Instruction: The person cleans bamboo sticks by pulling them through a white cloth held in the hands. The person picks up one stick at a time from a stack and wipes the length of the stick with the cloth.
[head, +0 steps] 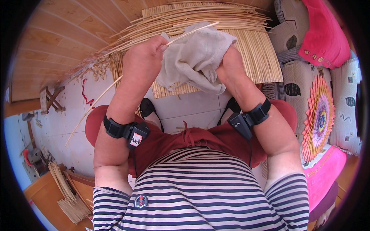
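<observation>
My left hand [144, 57] is shut on a long thin peeled stalk [199, 30]. The stalk slants past my forearm, its lower end hanging over the floor at the left and its upper end lying across the cloth. A crumpled pale grey cloth [188, 57] hangs from my right hand [232, 62], whose fingers are partly hidden behind it. Under the cloth spreads a flat layer of stalks [257, 55] laid side by side. Several loose stalks [176, 21] lie crosswise over its far part.
A patterned sofa [292, 70] at the right bears a pink cloth [322, 37] and a round, multicoloured, pointed-petal mat [321, 121]. On the tiled floor at the left are a red ribbon [84, 91] and a wooden crossed-leg stand [52, 99]. Bundled stalks [65, 184] lie at the lower left.
</observation>
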The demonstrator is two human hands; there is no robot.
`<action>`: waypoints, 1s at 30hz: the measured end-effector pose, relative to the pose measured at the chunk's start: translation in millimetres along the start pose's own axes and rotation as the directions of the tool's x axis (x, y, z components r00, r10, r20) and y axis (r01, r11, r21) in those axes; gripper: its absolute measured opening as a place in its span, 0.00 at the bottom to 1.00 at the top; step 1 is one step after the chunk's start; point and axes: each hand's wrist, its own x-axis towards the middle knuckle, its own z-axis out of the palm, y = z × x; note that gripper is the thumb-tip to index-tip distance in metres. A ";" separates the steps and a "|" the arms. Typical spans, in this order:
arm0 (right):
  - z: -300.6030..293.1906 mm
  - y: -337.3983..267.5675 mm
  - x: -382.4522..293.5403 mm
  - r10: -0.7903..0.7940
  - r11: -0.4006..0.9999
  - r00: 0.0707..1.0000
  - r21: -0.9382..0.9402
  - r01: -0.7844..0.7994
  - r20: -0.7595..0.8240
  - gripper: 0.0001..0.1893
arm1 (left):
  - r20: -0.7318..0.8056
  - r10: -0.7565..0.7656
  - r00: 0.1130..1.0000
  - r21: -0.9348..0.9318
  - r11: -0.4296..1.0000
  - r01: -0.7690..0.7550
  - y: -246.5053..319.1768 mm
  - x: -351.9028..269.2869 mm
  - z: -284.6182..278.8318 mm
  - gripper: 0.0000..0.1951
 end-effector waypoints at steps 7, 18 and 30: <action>4.8 12.9 -2.4 0.062 0.991 0.987 -0.126 -0.043 0.150 0.14 | 0.028 0.051 0.998 0.017 0.999 -0.052 7.9 -4.1 8.9 0.03; 16.5 26.7 -15.5 -0.071 0.936 0.994 -0.338 0.096 0.088 0.08 | -0.004 0.161 0.987 -0.013 0.987 -0.161 21.3 -7.3 31.2 0.02; -24.4 -5.6 10.5 0.042 0.988 0.957 -0.152 0.003 0.287 0.16 | -0.083 -0.011 0.997 -0.098 0.995 0.002 2.7 2.8 -5.7 0.03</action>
